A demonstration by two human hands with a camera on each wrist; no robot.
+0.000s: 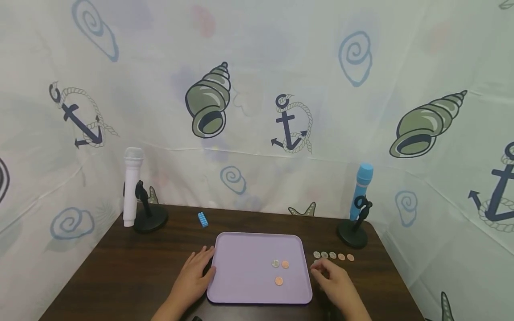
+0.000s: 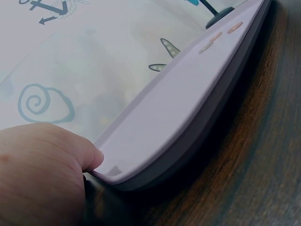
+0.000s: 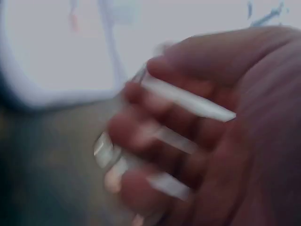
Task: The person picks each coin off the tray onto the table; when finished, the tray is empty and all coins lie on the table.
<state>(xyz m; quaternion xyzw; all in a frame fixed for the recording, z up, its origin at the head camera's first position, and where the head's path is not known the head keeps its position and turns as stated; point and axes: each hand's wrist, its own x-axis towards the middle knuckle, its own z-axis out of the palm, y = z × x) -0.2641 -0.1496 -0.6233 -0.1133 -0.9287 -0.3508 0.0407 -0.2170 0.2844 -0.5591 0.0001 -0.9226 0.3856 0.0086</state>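
A lilac tray (image 1: pixel 245 267) lies on the table, its left edge beside my left hand (image 1: pixel 192 276). That hand's fingers are fairly straight, and its thumb touches the rim in the left wrist view. On the tray's right half are a silver coin (image 1: pixel 275 263) and two copper coins, one farther back (image 1: pixel 285 264) and one nearer (image 1: pixel 279 281). Just right of the tray, my right hand (image 1: pixel 335 283) pinches what looks like a silver coin (image 3: pixel 140 74) between thumb and forefinger; the right wrist view is blurred. Beyond its fingers runs a row of several silver and copper coins (image 1: pixel 332 255).
A white microphone (image 1: pixel 131 187) leans on a black stand (image 1: pixel 150 218) at the back left. At the back right, a blue microphone (image 1: pixel 361 187) rests in another black stand (image 1: pixel 352 234). A small blue toy brick (image 1: pixel 202 219) lies behind the tray. A printed cloth hangs behind the table.
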